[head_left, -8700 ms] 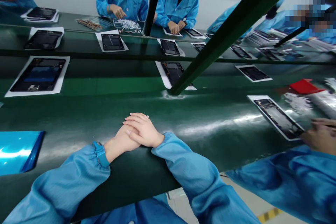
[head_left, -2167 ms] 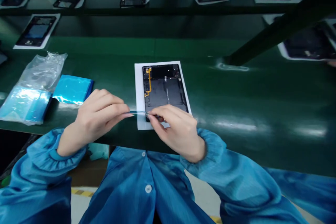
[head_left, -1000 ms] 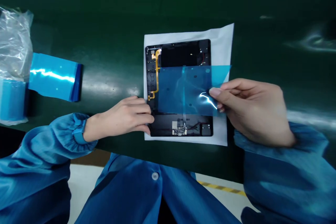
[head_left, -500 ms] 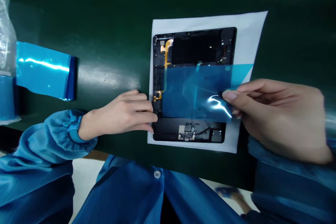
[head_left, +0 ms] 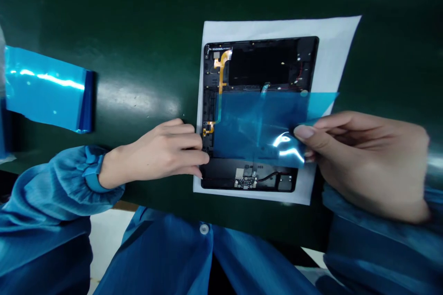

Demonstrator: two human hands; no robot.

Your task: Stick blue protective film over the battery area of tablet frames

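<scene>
An opened tablet housing [head_left: 263,64] lies on a white sheet, its orange flex cable and small circuit board exposed. Over its middle spreads a see-through blue plastic film [head_left: 249,124], whose right side bends up with bright glare. My right hand [head_left: 367,156] is closed, pinching that film's right edge between thumb and fingers. At the housing's lower left edge, my left hand [head_left: 166,150] has its fingers curled, with thumb and fingertips gripping the edge. The film covers the middle parts, which show dimly through it.
The white sheet [head_left: 339,55] shows around the tablet, resting on a dark green tabletop [head_left: 148,55]. To the left sits a stack of shiny blue films [head_left: 44,87]. Clear plastic and more blue film are cut off at the left border. The table's front edge runs near my body.
My right hand and the film have shifted slightly down over the tablet. The film's upper edge now lies lower. My left hand keeps its place at the edge; the camera view has shifted a little.
</scene>
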